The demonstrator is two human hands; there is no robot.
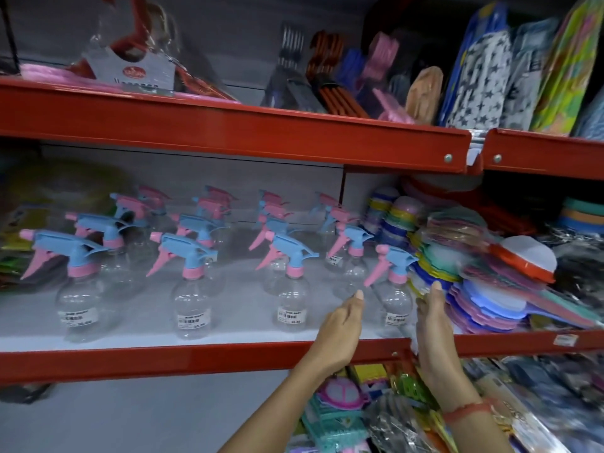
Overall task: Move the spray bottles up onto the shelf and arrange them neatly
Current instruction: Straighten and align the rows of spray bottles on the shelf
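Several clear spray bottles with blue and pink trigger heads stand in rows on the white middle shelf, nozzles pointing left. The rightmost front bottle stands between my two hands. My left hand is just left of it, fingers straight and apart from the bottle. On the bottle's right, my right hand is held flat and upright, close to or touching it. Neither hand grips anything. Another front bottle stands to the left of my left hand.
A stack of colourful flat plastic items crowds the shelf right of the bottles. The red shelf edge runs below my wrists. The upper red shelf holds hangers and packaged goods. Packaged goods fill the lower shelf.
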